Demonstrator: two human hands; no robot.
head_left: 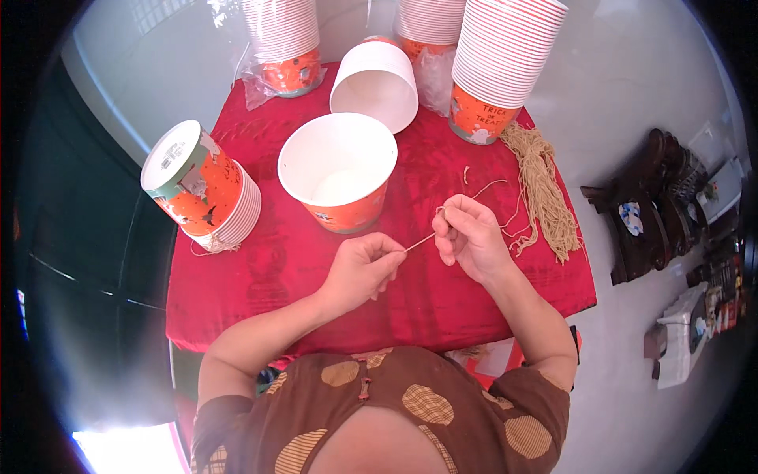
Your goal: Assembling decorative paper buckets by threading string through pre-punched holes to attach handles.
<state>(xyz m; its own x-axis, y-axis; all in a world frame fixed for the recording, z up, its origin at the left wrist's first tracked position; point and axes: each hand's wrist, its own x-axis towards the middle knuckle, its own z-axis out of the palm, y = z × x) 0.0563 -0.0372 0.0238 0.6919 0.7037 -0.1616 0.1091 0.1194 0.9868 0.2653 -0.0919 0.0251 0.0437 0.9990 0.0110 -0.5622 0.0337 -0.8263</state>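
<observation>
Between my two hands a thin tan string (pixel 419 242) is stretched over the red tablecloth. My left hand (pixel 362 268) pinches one end between thumb and fingertips. My right hand (pixel 472 237) grips the string farther along, its fingers curled, and a loose tail of it trails off behind toward the right. Just beyond my left hand stands an open paper bucket (pixel 347 215), white inside and orange outside. A bundle of tan strings (pixel 545 193) lies along the table's right side, to the right of my right hand.
At the left an upside-down stack of orange buckets (pixel 207 186) has string at its rim. Another bucket (pixel 374 83) lies tipped behind the upright one. Tall bucket stacks (pixel 509 55) line the far edge, some with clear plastic wrap. Dark wooden furniture (pixel 651 209) stands off to the right.
</observation>
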